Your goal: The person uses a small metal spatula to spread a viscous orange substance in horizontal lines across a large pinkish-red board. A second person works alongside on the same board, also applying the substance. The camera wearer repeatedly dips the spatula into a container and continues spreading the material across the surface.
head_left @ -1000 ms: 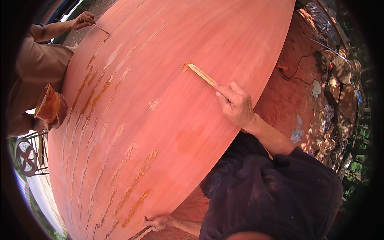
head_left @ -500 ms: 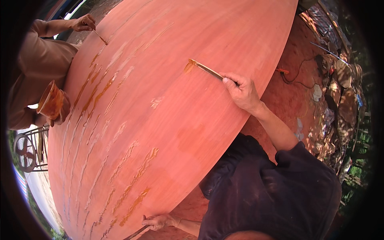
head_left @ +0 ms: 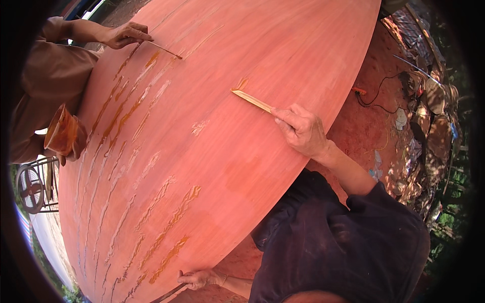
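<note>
My right hand (head_left: 302,130) grips a flat wooden stick (head_left: 255,102), its fingers closed around the near end. The stick's far tip touches a large reddish wooden surface (head_left: 222,166), beside a small amber smear (head_left: 243,82). At the lower edge my left hand (head_left: 199,279) is closed on a thin dark rod (head_left: 171,292); the rod's other end leaves the picture, so its kind is hidden. Rows of wavy amber streaks (head_left: 174,217) and pale filled lines follow the grain, mostly on the left of the surface.
Across the surface at upper left, a co-worker's hand (head_left: 127,35) holds a thin stick (head_left: 166,50) to the wood. The co-worker's other hand holds a cup of amber substance (head_left: 61,132). A wheel (head_left: 31,189) stands at far left; a cable (head_left: 379,96) and rubble (head_left: 437,118) lie right.
My right hand has drawn the wooden stick slightly downward and turned it, showing its pale side. The co-worker's stick has shifted right across the wood. My left hand has hardly moved.
</note>
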The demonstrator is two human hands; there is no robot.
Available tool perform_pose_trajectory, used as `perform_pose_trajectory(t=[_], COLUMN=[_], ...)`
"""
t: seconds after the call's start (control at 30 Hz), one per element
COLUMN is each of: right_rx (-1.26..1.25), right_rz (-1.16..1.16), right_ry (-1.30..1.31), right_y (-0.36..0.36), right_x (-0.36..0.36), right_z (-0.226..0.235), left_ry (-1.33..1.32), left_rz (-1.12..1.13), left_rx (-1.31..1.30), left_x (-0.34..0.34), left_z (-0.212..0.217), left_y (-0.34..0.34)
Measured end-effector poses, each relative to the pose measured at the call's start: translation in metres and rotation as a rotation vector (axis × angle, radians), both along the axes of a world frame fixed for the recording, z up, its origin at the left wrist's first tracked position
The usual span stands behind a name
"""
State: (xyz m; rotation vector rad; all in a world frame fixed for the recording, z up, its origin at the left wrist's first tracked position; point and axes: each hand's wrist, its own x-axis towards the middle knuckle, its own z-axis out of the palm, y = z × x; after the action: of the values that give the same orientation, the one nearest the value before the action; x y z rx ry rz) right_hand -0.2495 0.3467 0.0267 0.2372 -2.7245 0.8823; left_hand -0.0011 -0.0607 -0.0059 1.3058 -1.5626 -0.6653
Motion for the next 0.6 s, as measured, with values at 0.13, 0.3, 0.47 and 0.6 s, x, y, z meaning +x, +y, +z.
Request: perform_pose_trajectory(t=[0.13, 0.3, 0.47, 0.6], right_rx=[0.083, -0.307, -0.268, -0.249], right_rz=[-0.017, 0.04, -0.227, -0.21], right_ry=[0.003, -0.114, -0.011, 0.042], right_y=[-0.043, -0.053, -0.02, -0.017], right_x=[0.019, 0.024, 0.006, 0.006], right_z=[0.001, 0.011, 0.011, -0.002], left_ry=[-0.02, 0.025, 0.018, 0.054], left_rz=[-0.001, -0.005, -0.032, -0.021], left_rx=[-0.002, -0.001, 0.058, 0.05], left_x=[-0.001, -0.003, 0.0, -0.002], left_z=[0.0, 0.001, 0.005, 0.004], left_y=[0.001, 0.003, 0.006, 0.005])
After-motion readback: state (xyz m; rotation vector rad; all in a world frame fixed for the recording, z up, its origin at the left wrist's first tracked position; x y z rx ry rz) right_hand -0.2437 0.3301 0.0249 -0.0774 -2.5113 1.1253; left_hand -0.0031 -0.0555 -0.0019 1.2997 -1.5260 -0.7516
